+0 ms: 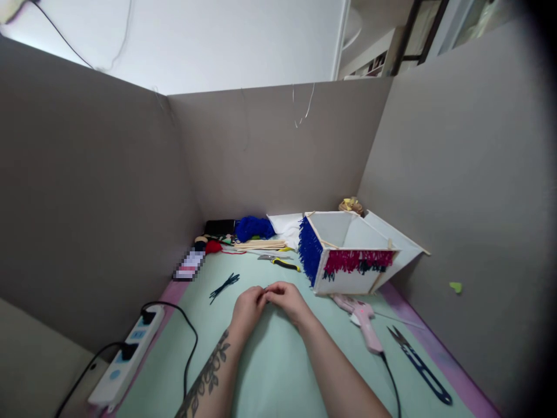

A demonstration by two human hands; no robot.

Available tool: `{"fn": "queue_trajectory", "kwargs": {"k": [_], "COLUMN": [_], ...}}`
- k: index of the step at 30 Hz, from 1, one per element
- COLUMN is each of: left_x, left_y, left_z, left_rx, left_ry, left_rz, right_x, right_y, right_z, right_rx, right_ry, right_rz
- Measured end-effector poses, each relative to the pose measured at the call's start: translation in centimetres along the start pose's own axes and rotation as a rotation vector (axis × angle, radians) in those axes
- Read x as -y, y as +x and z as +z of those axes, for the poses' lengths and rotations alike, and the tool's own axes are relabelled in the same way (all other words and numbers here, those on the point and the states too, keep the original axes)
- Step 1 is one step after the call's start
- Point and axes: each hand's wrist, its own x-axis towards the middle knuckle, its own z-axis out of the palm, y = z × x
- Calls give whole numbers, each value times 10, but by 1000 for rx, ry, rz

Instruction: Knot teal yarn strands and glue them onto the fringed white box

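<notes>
Near the middle of the pale green tabletop [270, 371], my left hand [249, 306] and my right hand [287, 297] meet at the fingertips. Both are closed in a pinch around something small and dark, too hidden to make out. A little bundle of dark strands [224, 285] lies to the left of my left hand. Beyond my right hand stands a white box-like structure [348, 284], with blue fringe [310, 249] on its left side and dark red and dark fringe [357, 261] across its front.
A pink glue gun [368, 331] and dark snips [422, 368] lie at the right. Yellow-handled pliers [285, 265], wooden sticks [261, 245], blue yarn [253, 228] and red yarn [213, 247] are at the back. A power strip [126, 363] with cables sits left. Grey panels enclose three sides.
</notes>
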Motion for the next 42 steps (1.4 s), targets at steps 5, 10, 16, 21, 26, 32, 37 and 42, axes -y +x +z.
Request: {"fn": "queue_trajectory", "kwargs": {"k": [5,10,16,21,26,32,37,42], "left_x": [-4,-4,3,1,-6,-7,-7,-8], "left_y": [0,6,9,8,8,7,6,4], "left_z": [-1,-3,2,2,1,6,3,-1], "left_rx": [-49,-218,-47,-60,-61,30,94,151], "left_ry": [-65,-328,-433,-423,-486,-629,-909,-1155], "left_rz": [18,-132,-169,-143,-190,-209,-413,-488], "right_x": [-4,-4,0,-4,-11,-10,-2,2], "right_y": [4,7,3,4,7,7,5,3], "right_z": [2,0,3,1,0,4,0,-4], "right_rx": [-109,-108,-54,-51,-141,-123,-43,19], "right_ry": [27,159,103,-68,-129,6,30,-215], "right_rz": [-55,-48,-39,-85,-110,-70,-52,-280]}}
